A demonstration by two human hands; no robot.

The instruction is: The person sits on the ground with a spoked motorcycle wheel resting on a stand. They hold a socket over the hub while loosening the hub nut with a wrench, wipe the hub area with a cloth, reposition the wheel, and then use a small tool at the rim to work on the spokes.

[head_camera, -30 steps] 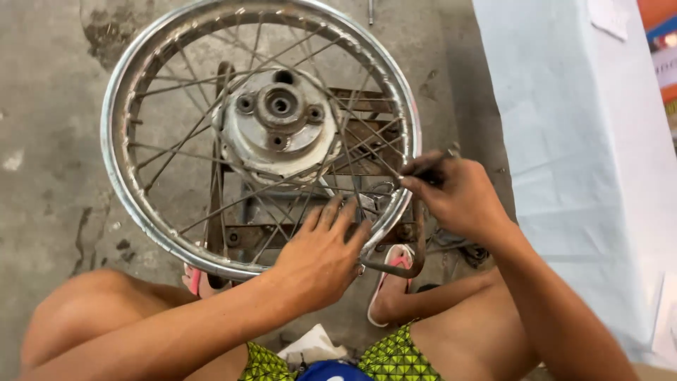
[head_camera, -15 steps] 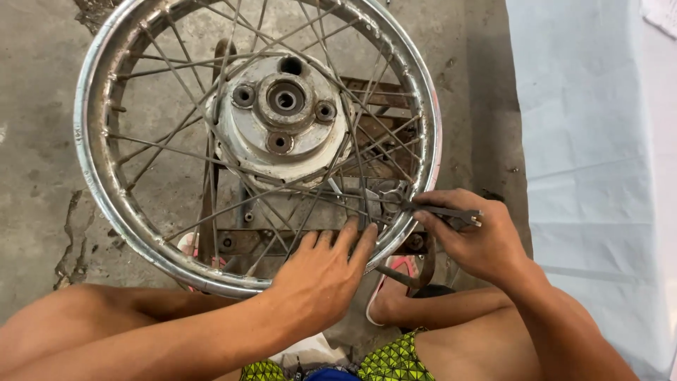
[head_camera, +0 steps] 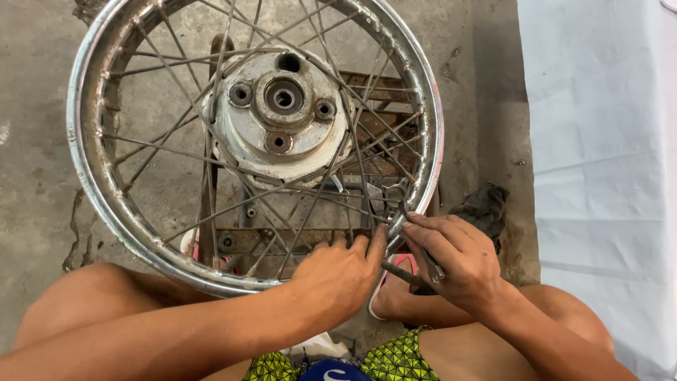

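I'm sat on the floor w/ the chromed, rust-flecked spoked motorcycle wheel rim (head_camera: 92,176) lying flat in front of my knees, its worn grey metal hub (head_camera: 278,116) facing up. It rests on a rusty brown steel frame stand (head_camera: 296,240), near edge of the rim just above my lap.

My left hand (head_camera: 338,275) lies on the rim's near edge, fingers spread flat across the thin wire spokes (head_camera: 211,166), not clasped round anything, just pressing to steady. My right hand (head_camera: 458,264) is closed round a slim dark metal spoke tool (head_camera: 423,262), its tip at the rim's inner edge where a spoke meets it, approx. at the lower right of the wheel.

Step in hand, as I judge it: working one spoke end at the rim w/ the tool while the other hand holds the wheel down. Next move prob. calls for a firm seat on that fitting & a steady rim so the tool doesn't slip; can't tell if the tip is fully engaged.

Surface: stained, cracked grey concrete floor (head_camera: 35,106). A pale blue-white cloth sheet (head_camera: 599,141) covers the right side; a dark crumpled rag (head_camera: 483,208) lies just beyond my right hand, & a pink sandal (head_camera: 395,271) shows under it.
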